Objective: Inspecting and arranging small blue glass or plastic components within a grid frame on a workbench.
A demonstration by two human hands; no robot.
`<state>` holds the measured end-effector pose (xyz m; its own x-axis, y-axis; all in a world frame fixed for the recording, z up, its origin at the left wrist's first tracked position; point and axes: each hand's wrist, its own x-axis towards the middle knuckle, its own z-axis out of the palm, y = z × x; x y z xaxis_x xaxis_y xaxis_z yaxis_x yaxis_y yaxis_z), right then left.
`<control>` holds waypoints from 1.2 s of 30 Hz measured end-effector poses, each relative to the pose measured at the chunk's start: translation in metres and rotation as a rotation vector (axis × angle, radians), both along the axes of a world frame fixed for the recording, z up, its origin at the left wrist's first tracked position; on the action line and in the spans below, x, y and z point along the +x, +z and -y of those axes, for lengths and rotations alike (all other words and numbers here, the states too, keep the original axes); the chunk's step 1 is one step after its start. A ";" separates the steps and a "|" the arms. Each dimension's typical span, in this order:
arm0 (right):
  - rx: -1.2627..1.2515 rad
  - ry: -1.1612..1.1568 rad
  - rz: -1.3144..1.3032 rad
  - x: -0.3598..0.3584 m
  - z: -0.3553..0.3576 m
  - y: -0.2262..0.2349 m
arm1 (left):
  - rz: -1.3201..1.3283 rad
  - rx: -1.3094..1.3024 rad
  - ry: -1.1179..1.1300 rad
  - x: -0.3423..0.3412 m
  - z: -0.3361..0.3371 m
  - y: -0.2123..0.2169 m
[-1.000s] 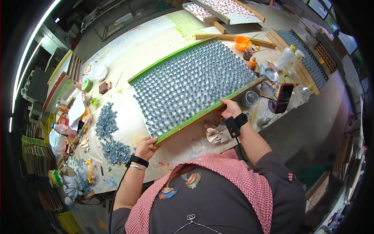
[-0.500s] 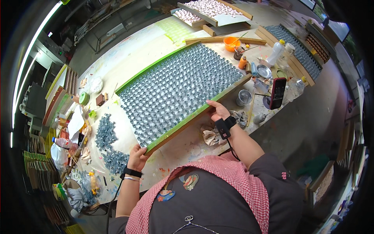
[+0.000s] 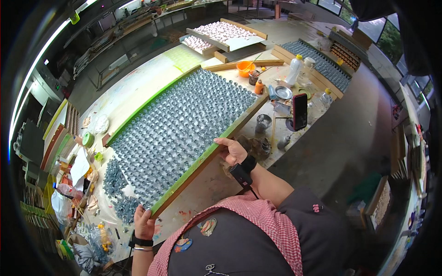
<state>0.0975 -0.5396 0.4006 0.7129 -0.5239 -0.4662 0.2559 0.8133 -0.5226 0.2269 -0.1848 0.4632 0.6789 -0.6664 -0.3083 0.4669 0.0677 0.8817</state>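
Note:
A large rectangular board with a green-topped wooden edge strip (image 3: 186, 180) lies slanted before me. Rows of small glossy blue-grey pieces (image 3: 170, 124) cover it. The near left corner is in my left hand (image 3: 144, 221), thumb on top and fingers partly hidden at the side. Farther right along the same near strip, my right hand (image 3: 232, 152) grips it, thumb over the green top and fingers underneath. Loose blue-grey pieces (image 3: 115, 178) are heaped beside the board's left end, close to my left hand. Black bands circle both wrists.
Right of the board stand an orange bowl (image 3: 246, 69), a clear bottle (image 3: 293, 71), a grey cup (image 3: 263, 122) and an upright phone (image 3: 300, 112). Another piece-covered board (image 3: 317, 64) lies far right. White pieces fill a tray (image 3: 221, 34) at the back. Plastic bags (image 3: 61, 207) crowd the left.
The board has shifted left with both hands on it. Its left end now overlaps the loose heap and hides most of a brown block. My view has turned to the right.

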 end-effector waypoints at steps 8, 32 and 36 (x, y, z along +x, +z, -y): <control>-0.128 -0.190 0.141 -0.043 -0.048 0.079 | 0.113 -0.020 -0.174 0.008 -0.030 0.053; -0.565 -0.860 0.293 -0.029 -0.159 0.032 | 0.219 -0.086 -0.783 0.176 0.024 0.018; -0.577 -0.944 0.257 -0.007 -0.172 0.037 | 0.138 -0.141 -0.865 0.206 0.037 0.002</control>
